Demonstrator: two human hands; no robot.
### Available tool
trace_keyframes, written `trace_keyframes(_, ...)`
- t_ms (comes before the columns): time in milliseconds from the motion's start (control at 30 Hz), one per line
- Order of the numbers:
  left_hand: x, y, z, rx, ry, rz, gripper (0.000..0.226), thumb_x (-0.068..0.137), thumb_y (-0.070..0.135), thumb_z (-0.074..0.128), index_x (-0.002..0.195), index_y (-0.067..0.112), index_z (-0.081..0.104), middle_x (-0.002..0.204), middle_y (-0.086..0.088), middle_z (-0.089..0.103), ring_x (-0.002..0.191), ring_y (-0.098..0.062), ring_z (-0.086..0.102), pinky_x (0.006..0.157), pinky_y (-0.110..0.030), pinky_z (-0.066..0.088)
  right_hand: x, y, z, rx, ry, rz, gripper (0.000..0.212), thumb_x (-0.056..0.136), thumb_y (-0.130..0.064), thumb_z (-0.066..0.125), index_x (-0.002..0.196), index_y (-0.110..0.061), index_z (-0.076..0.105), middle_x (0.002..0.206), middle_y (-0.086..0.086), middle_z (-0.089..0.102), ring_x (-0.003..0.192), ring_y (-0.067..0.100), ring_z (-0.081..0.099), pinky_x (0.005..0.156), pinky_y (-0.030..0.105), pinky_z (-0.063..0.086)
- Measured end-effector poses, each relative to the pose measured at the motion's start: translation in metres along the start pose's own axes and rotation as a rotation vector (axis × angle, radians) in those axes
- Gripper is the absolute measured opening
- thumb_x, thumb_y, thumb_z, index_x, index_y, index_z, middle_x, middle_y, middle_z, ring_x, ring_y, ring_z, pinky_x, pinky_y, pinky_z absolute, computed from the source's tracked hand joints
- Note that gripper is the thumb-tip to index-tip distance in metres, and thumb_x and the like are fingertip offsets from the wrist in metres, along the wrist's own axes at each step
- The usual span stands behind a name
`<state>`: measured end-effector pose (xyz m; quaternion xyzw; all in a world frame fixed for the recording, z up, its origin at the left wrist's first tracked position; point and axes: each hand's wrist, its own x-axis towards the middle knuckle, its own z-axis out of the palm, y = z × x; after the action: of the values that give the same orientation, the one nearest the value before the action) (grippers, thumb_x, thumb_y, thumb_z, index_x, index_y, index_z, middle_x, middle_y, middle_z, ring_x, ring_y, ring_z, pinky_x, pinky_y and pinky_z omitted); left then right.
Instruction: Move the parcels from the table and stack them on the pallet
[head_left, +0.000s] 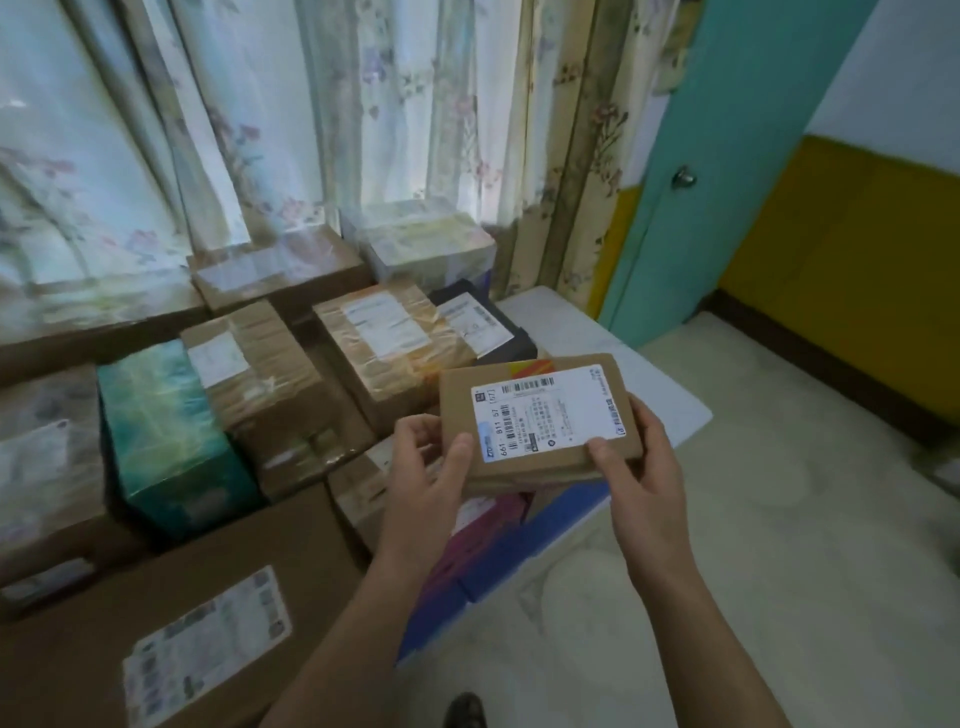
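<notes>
floral curtains (311, 130) – daylit | teal door (727, 182) | pale floor (753, 545)

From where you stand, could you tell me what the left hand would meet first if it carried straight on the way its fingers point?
The left hand already grips the small flat parcel. Beyond it, the tape-wrapped cardboard box probably comes first, though depth is unclear.

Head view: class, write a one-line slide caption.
Both hands, left and right, hold a small labelled parcel above stacked boxes.
</notes>
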<state>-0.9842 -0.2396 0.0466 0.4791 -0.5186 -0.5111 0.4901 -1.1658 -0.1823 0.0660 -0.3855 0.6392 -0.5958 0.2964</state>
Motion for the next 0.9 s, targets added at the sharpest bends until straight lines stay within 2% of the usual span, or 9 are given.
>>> trace_keyframes(167, 0.046, -0.017, 0.061, 0.121, -0.046, -0.067, 0.020, 0.099, 0.036, 0.063, 0.113, 0.029, 0.051, 0.115, 0.009, 0.065, 0.098, 0.003, 0.066, 0.080, -0.026, 0.059, 0.085, 0.023, -0.036, -0.113, -0.016, 0.032, 0.052, 0.100, -0.020, 0.063, 0.149, -0.027, 0.047, 0.134, -0.014, 0.061, 0.121, 0.000, 0.058, 0.096, 0.025, 0.052)
trace_keyframes(267, 0.061, -0.026, 0.081, 0.327, 0.024, -0.072, 0.019, 0.098, 0.043, 0.062, 0.108, 0.033, 0.049, 0.110, 0.015, 0.062, 0.097, 0.002, 0.062, 0.074, -0.019, 0.052, 0.127, 0.038, -0.039, -0.132, -0.106, 0.080, 0.048, 0.100, -0.021, 0.063, 0.144, -0.029, 0.048, 0.127, -0.016, 0.059, 0.114, -0.003, 0.058, 0.086, 0.018, 0.052)
trace_keyframes(400, 0.067, -0.048, 0.089, 0.460, 0.241, -0.051, 0.026, 0.097, 0.048, 0.059, 0.114, 0.030, 0.050, 0.110, 0.011, 0.059, 0.098, -0.003, 0.059, 0.080, -0.031, 0.056, 0.165, 0.067, -0.025, -0.173, -0.277, 0.102, 0.053, 0.096, -0.025, 0.069, 0.144, -0.028, 0.048, 0.130, -0.014, 0.059, 0.115, 0.004, 0.059, 0.087, 0.020, 0.055)
trace_keyframes(467, 0.064, -0.055, 0.096, 0.549, 0.373, -0.022, 0.028, 0.097, 0.046, 0.059, 0.115, 0.026, 0.050, 0.110, 0.007, 0.054, 0.096, -0.007, 0.055, 0.080, -0.028, 0.051, 0.177, 0.081, -0.018, -0.160, -0.362, 0.103, 0.051, 0.096, -0.024, 0.070, 0.142, -0.030, 0.048, 0.125, -0.018, 0.059, 0.114, 0.001, 0.058, 0.082, 0.015, 0.054)
trace_keyframes(533, 0.061, -0.056, 0.108, 0.611, 0.482, -0.032, 0.029, 0.097, 0.043, 0.059, 0.116, 0.023, 0.050, 0.111, 0.003, 0.051, 0.096, -0.009, 0.051, 0.080, -0.027, 0.047, 0.190, 0.091, -0.016, -0.168, -0.448, 0.098, 0.051, 0.095, -0.027, 0.070, 0.139, -0.035, 0.046, 0.121, -0.026, 0.057, 0.113, -0.002, 0.057, 0.086, 0.018, 0.053)
trace_keyframes(600, 0.059, -0.054, 0.117, 0.592, 0.568, -0.079, 0.032, 0.098, 0.045, 0.057, 0.118, 0.022, 0.051, 0.112, 0.002, 0.054, 0.099, -0.011, 0.054, 0.083, -0.034, 0.052, 0.202, 0.095, -0.017, -0.172, -0.546, 0.086, 0.054, 0.094, -0.030, 0.072, 0.140, -0.037, 0.044, 0.121, -0.029, 0.056, 0.110, -0.006, 0.059, 0.086, 0.019, 0.053)
trace_keyframes(700, 0.054, -0.052, 0.124, 0.579, 0.661, -0.132, 0.041, 0.095, 0.053, 0.053, 0.124, 0.024, 0.052, 0.114, 0.004, 0.060, 0.104, -0.013, 0.060, 0.085, -0.041, 0.057, 0.218, 0.097, -0.019, -0.175, -0.690, 0.055, 0.062, 0.092, -0.032, 0.075, 0.144, -0.034, 0.043, 0.126, -0.023, 0.060, 0.113, -0.007, 0.060, 0.085, 0.020, 0.056)
trace_keyframes(833, 0.051, -0.047, 0.131, 0.632, 0.710, -0.153, 0.036, 0.099, 0.039, 0.060, 0.129, 0.019, 0.054, 0.117, 0.004, 0.058, 0.101, -0.006, 0.056, 0.080, -0.016, 0.045, 0.231, 0.095, -0.022, -0.179, -0.796, 0.026, 0.069, 0.090, -0.035, 0.077, 0.148, -0.034, 0.039, 0.125, -0.027, 0.055, 0.117, -0.003, 0.056, 0.082, 0.017, 0.057)
trace_keyframes(900, 0.050, -0.042, 0.132, 0.643, 0.713, -0.166, 0.037, 0.099, 0.038, 0.060, 0.131, 0.019, 0.055, 0.118, 0.007, 0.055, 0.096, 0.000, 0.053, 0.078, -0.012, 0.040, 0.235, 0.093, -0.026, -0.202, -0.851, 0.001, 0.070, 0.089, -0.039, 0.076, 0.147, -0.039, 0.036, 0.125, -0.034, 0.050, 0.119, -0.004, 0.054, 0.086, 0.019, 0.056)
